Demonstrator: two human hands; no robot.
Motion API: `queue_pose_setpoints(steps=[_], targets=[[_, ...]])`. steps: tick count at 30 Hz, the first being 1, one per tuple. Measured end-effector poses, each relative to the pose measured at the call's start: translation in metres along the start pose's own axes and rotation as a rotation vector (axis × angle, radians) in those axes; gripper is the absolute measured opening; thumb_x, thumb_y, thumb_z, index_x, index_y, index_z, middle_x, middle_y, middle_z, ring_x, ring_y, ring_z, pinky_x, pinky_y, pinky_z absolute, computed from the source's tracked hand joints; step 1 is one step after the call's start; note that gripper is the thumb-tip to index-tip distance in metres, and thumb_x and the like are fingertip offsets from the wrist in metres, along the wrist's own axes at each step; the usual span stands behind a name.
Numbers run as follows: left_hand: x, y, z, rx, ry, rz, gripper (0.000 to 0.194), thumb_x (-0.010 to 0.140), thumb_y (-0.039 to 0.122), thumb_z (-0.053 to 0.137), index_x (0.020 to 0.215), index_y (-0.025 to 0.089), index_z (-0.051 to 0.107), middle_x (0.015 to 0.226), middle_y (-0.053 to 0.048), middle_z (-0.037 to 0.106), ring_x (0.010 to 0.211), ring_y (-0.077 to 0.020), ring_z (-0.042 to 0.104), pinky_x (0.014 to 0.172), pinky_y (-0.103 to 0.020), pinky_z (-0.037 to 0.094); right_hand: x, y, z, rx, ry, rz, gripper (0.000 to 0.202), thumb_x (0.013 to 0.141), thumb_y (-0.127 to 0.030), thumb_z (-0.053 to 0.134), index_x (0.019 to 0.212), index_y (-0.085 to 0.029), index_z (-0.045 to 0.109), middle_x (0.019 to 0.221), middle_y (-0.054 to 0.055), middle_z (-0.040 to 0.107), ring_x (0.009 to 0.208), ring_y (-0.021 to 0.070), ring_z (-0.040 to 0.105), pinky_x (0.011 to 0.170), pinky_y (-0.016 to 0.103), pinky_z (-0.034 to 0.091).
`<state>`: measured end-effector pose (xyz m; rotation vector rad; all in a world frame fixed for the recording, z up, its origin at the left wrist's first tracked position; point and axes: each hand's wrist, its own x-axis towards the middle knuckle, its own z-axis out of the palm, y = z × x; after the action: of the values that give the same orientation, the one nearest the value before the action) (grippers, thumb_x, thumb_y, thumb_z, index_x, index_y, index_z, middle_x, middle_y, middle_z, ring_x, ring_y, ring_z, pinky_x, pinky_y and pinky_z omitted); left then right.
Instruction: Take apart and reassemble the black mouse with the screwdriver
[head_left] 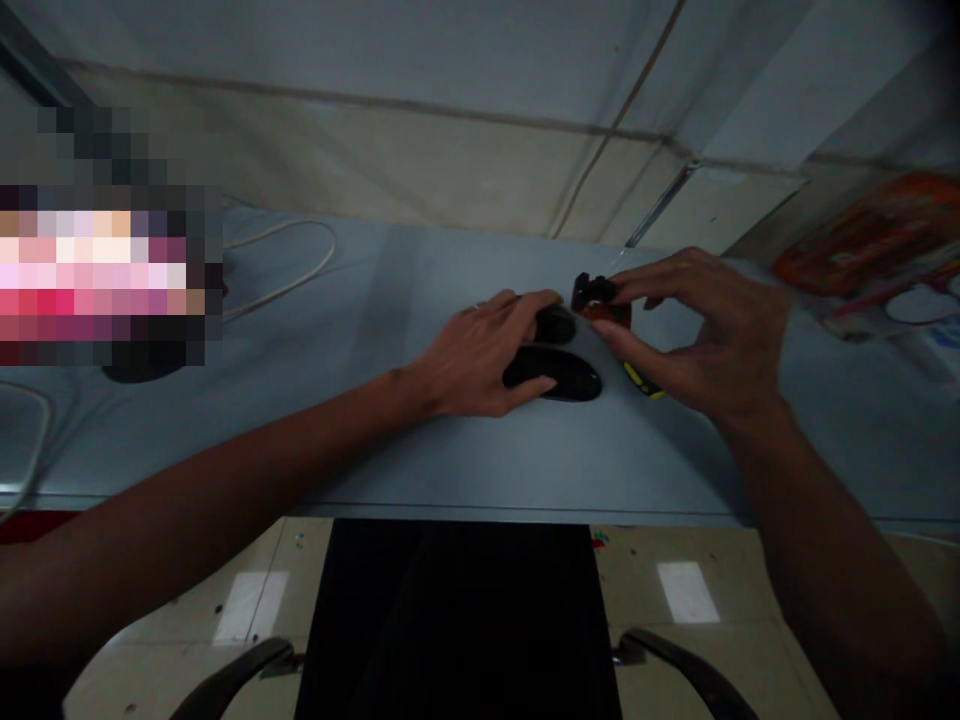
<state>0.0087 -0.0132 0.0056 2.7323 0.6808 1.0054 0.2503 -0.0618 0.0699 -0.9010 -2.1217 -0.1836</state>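
My left hand [487,355] lies over two black, rounded pieces that look like parts of a computer mouse. Its fingers curl over the farther black piece [556,325], and the thumb rests on the nearer, glossy oval shell [566,374]. Just to the right, my right hand [705,330] pinches a small dark part with a reddish-brown area [611,312] between thumb and fingertips, slightly above the table. Its exact kind is hard to make out in the dim light. Under that hand, a black and yellow object [643,380] lies on the table, partly hidden.
The grey table [450,470] runs along a tiled wall. White cables [330,250] lie at the left beside a pixelated area with a dark base [150,362]. An orange-red plastic package [877,240] sits at the far right. A chair's armrests [682,670] are below.
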Motion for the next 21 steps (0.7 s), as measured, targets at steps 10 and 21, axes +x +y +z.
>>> queue_pose_setpoints(steps=[10,21], targets=[[-0.003,-0.007,0.002,-0.039,-0.108,0.093,0.024,0.098,0.033,0.066,0.117,0.018,0.065,0.119,-0.008,0.069,0.113,-0.0226,0.068,0.098,-0.037,0.058,-0.002,0.001,0.002,0.142,-0.112,0.13,0.05,0.086,-0.033,0.083,0.133,-0.037,0.068,0.105,0.001,0.078,0.082,0.021,0.072,0.075,0.039,0.062],[-0.003,-0.008,0.009,-0.307,-0.098,0.021,0.075,0.082,0.066,0.081,0.13,0.018,0.049,0.116,-0.012,0.067,0.106,-0.0254,0.068,0.091,-0.039,0.059,-0.002,0.007,0.001,0.072,-0.252,0.133,0.037,0.086,-0.03,0.077,0.123,-0.025,0.07,0.104,0.002,0.077,0.075,0.0158,0.068,0.074,0.033,0.057]])
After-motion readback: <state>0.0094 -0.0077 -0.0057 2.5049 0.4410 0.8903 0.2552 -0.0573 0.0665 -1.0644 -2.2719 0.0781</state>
